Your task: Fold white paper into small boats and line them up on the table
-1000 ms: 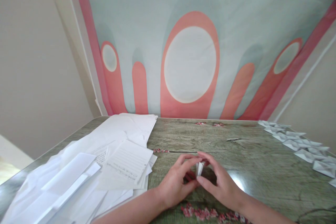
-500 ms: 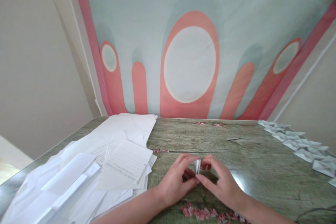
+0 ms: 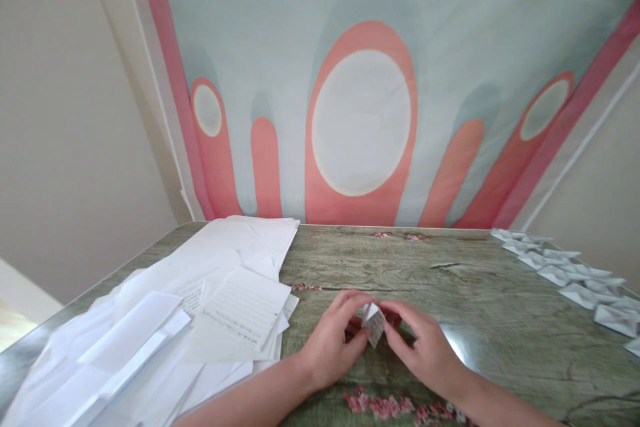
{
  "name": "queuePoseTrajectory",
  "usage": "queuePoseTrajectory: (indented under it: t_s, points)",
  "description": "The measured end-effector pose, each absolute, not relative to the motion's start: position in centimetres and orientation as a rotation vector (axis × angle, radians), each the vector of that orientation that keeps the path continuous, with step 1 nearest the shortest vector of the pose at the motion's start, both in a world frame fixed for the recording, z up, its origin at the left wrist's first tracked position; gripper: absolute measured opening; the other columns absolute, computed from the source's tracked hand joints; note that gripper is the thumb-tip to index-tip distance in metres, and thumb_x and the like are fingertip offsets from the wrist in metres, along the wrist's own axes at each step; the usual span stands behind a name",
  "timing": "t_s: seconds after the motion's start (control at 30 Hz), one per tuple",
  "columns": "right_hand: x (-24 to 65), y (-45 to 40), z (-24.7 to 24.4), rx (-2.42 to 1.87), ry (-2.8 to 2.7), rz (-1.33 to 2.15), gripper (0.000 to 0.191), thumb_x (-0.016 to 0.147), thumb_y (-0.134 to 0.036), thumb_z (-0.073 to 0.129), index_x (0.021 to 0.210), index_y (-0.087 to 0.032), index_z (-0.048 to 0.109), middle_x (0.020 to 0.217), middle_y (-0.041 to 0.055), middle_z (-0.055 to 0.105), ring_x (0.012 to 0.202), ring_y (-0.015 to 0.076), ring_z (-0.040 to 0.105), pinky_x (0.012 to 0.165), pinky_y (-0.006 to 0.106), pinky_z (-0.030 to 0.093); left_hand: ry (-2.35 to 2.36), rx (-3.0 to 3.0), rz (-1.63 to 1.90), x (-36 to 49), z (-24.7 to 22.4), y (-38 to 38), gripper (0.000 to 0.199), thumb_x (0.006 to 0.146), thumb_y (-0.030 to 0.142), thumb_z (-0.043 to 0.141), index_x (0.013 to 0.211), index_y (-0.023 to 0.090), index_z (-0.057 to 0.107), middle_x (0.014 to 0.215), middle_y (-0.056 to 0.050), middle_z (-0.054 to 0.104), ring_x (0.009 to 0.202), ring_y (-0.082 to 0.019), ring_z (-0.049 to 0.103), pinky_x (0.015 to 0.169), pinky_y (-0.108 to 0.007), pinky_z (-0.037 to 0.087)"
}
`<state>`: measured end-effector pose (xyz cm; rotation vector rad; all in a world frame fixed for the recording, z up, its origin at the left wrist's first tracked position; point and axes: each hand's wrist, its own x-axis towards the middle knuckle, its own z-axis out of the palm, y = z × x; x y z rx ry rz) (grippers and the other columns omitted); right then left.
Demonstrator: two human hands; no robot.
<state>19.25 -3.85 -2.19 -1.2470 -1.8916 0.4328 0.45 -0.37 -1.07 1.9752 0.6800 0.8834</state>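
A small folded piece of white paper (image 3: 373, 322) sits low in the centre of the frame, raised just off the bench (image 3: 450, 280) and pinched between both hands. The left hand (image 3: 333, 340) has it in a fingertip grip on its left side, thumb below and fingers curled over the top, and the right hand (image 3: 423, 347) pinches its right side the same way, so both grips are clenched on the paper. Half a second ago the piece stood as a narrow upright sliver seen edge-on; now it has been turned or spread so a broader, diamond-like face shows, tilted toward the camera, with what may be faint printed lines on it, though it is too small to be sure. That suggests the fold is being opened or reshaped rather than pressed flat. The hands themselves have barely shifted on the bench. To the left of the frame, just beside the left forearm, lies a loose spread of white sheets (image 3: 165, 307), the topmost lined page (image 3: 243, 310) angled toward the hands. Along the right edge of the frame, well apart from the hands, a row of small folded paper shapes (image 3: 575, 280) lies on the bench surface. Behind the bench, filling the upper part of the frame, hangs a pale blue backdrop (image 3: 360, 120) with pink arches and white circles.
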Motion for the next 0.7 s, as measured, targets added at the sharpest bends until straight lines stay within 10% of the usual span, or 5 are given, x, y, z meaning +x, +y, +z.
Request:
queuePoseTrajectory:
  t_s: [0.7]
  points:
    - [21.3, -1.7, -4.2, -1.191, -2.245, 0.127, 0.037, 0.087, -0.010, 0.044, 0.118, -0.026, 0.058, 0.106, 0.0055, 0.064, 0.095, 0.0195, 0.057, 0.082, 0.037, 0.048, 0.881, 2.469, 0.717, -0.4, -2.4, 1.4, 0.039, 0.085, 0.007, 0.042, 0.117, 0.024, 0.059, 0.118, -0.002, 0.061, 0.110, -0.015, 0.054, 0.099, -0.028, 0.040]
